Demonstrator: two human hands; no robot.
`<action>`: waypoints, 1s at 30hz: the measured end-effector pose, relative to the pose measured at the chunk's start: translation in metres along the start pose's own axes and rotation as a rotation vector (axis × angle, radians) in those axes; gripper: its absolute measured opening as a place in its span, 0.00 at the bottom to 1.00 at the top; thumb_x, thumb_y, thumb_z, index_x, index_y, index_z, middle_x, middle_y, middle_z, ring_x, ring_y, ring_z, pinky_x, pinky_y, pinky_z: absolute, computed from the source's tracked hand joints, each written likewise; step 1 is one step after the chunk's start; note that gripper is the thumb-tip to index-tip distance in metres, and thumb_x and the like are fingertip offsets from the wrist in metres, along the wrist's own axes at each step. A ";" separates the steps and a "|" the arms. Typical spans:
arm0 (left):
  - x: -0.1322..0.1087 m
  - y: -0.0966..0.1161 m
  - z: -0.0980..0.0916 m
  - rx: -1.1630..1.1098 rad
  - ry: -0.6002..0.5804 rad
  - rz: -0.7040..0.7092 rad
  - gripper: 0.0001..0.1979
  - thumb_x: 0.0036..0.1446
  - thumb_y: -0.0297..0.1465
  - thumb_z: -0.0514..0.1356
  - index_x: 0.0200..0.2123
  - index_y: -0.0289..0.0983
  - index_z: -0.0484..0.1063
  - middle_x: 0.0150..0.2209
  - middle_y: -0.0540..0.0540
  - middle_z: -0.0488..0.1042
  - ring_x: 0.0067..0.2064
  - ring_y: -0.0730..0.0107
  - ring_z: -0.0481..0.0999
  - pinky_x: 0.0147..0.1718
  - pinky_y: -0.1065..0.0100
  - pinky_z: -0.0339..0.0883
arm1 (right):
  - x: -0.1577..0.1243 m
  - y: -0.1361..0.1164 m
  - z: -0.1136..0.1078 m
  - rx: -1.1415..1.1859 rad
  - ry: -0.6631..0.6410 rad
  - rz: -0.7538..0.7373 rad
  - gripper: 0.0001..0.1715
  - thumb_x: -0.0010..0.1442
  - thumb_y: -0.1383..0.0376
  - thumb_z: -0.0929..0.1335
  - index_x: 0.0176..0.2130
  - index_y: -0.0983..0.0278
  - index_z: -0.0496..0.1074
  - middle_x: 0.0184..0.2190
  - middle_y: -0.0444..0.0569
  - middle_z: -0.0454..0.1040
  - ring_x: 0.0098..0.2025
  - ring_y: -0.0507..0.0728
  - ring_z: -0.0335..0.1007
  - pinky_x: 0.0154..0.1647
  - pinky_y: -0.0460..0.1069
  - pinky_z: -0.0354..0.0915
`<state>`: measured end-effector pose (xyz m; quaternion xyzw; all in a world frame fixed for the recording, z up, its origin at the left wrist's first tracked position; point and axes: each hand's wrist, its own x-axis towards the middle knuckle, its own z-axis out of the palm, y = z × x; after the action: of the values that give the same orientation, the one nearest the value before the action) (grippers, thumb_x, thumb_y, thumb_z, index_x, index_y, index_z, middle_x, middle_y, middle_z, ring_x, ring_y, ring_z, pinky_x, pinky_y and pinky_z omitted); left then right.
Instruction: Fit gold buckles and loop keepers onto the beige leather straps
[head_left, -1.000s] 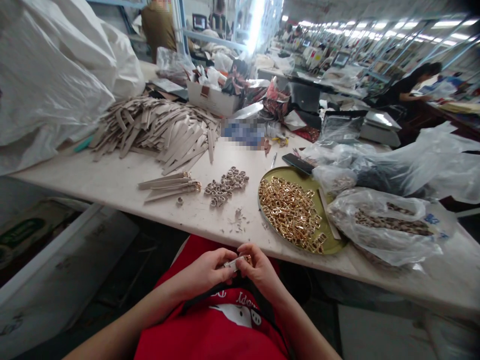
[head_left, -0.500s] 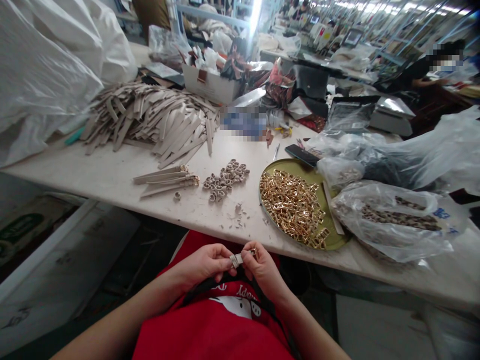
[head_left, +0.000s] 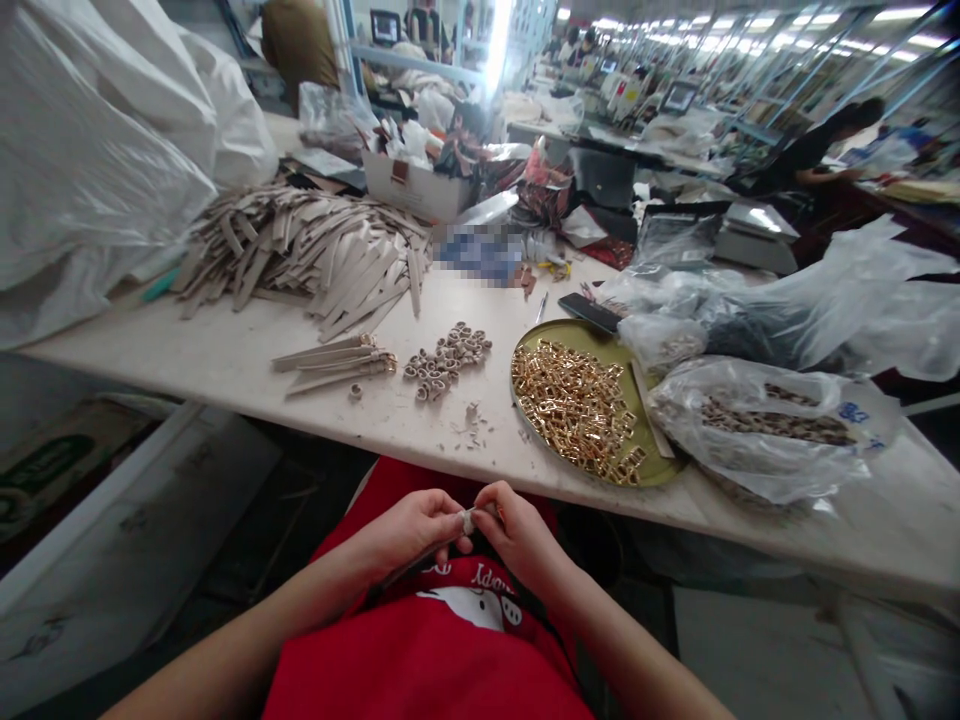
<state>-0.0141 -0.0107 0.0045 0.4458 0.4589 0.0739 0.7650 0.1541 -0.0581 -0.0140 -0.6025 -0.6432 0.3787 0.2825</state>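
Over my lap, just in front of the table edge, both hands work on a pale beige strap (head_left: 469, 521). My left hand (head_left: 421, 530) pinches it between thumb and fingertips. Close beside, my right hand (head_left: 516, 532) has its fingers closed on the strap's other end, largely covering it. On the table lie small beige strap loops (head_left: 448, 362) in a loose heap, with a single loop (head_left: 355, 392) apart to the left. Several straps with gold buckles (head_left: 337, 362) are laid together. Gold buckles (head_left: 574, 405) fill much of a round olive tray (head_left: 630, 345).
A large pile of beige straps (head_left: 300, 250) lies at the back left, beside white sheeting (head_left: 127, 130). Clear plastic bags (head_left: 772, 425) crowd the right side. A dark phone (head_left: 589, 312) rests behind the tray. A person (head_left: 825, 150) sits at the far right.
My fingers have drawn closer together on the strap, so less of it shows, and the gold buckle under my right hand is now mostly hidden. The view has tilted slightly upward.
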 end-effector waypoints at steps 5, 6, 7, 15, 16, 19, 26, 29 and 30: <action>-0.007 0.001 0.003 0.001 -0.049 0.038 0.16 0.47 0.41 0.60 0.31 0.34 0.66 0.27 0.48 0.75 0.21 0.79 0.66 0.20 0.76 0.55 | -0.006 -0.008 -0.006 0.094 -0.042 0.015 0.02 0.56 0.67 0.63 0.33 0.63 0.64 0.27 0.44 0.69 0.28 0.52 0.64 0.29 0.45 0.60; -0.007 0.000 0.004 0.002 -0.045 0.045 0.15 0.47 0.41 0.60 0.31 0.34 0.66 0.28 0.48 0.75 0.21 0.79 0.67 0.20 0.76 0.55 | -0.007 -0.010 -0.006 0.054 -0.024 -0.012 0.02 0.56 0.66 0.63 0.33 0.63 0.64 0.27 0.45 0.70 0.29 0.52 0.65 0.30 0.46 0.60; -0.006 0.000 0.005 0.004 -0.035 0.053 0.15 0.47 0.40 0.60 0.30 0.34 0.66 0.28 0.48 0.75 0.21 0.79 0.67 0.20 0.76 0.56 | -0.007 -0.011 -0.006 0.012 -0.008 -0.042 0.02 0.57 0.66 0.62 0.33 0.63 0.64 0.27 0.46 0.70 0.29 0.53 0.65 0.30 0.47 0.59; -0.008 -0.002 -0.001 0.096 -0.076 0.106 0.19 0.46 0.44 0.61 0.30 0.33 0.67 0.25 0.48 0.74 0.24 0.75 0.70 0.24 0.73 0.60 | -0.010 -0.007 -0.001 0.106 -0.104 -0.039 0.05 0.60 0.64 0.59 0.36 0.62 0.62 0.26 0.44 0.69 0.26 0.51 0.64 0.26 0.45 0.58; -0.010 -0.002 -0.002 0.102 -0.085 0.095 0.19 0.45 0.45 0.61 0.30 0.33 0.67 0.26 0.48 0.74 0.25 0.74 0.70 0.25 0.73 0.60 | -0.010 -0.005 -0.001 0.108 -0.101 -0.042 0.05 0.60 0.64 0.59 0.37 0.62 0.62 0.26 0.44 0.69 0.26 0.51 0.64 0.26 0.45 0.57; -0.013 -0.002 -0.005 0.083 -0.068 0.062 0.19 0.45 0.45 0.61 0.30 0.33 0.67 0.25 0.49 0.74 0.25 0.74 0.70 0.24 0.74 0.59 | -0.011 -0.003 0.000 0.109 -0.113 -0.078 0.08 0.60 0.65 0.59 0.41 0.62 0.61 0.27 0.44 0.70 0.27 0.51 0.65 0.27 0.45 0.58; 0.001 -0.003 -0.006 -0.019 -0.071 0.118 0.16 0.45 0.41 0.63 0.28 0.33 0.67 0.23 0.50 0.73 0.25 0.74 0.70 0.25 0.73 0.58 | -0.003 -0.012 -0.008 0.211 -0.217 -0.145 0.09 0.62 0.63 0.58 0.43 0.62 0.61 0.29 0.45 0.73 0.30 0.52 0.68 0.29 0.45 0.60; 0.002 0.003 -0.007 -0.057 -0.032 0.152 0.16 0.45 0.40 0.63 0.29 0.33 0.68 0.24 0.50 0.74 0.26 0.74 0.70 0.26 0.73 0.59 | 0.005 -0.013 -0.011 0.159 -0.153 -0.131 0.10 0.61 0.64 0.58 0.43 0.62 0.61 0.29 0.46 0.72 0.29 0.52 0.67 0.30 0.46 0.60; 0.002 0.006 -0.008 -0.065 -0.020 0.160 0.16 0.45 0.40 0.63 0.29 0.33 0.68 0.24 0.50 0.74 0.26 0.75 0.70 0.26 0.73 0.59 | 0.008 -0.013 -0.012 0.146 -0.132 -0.128 0.10 0.61 0.64 0.59 0.44 0.62 0.61 0.30 0.46 0.72 0.29 0.52 0.66 0.30 0.46 0.60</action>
<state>-0.0175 -0.0013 0.0061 0.4567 0.4115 0.1449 0.7753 0.1552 -0.0481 0.0027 -0.5119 -0.6682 0.4446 0.3064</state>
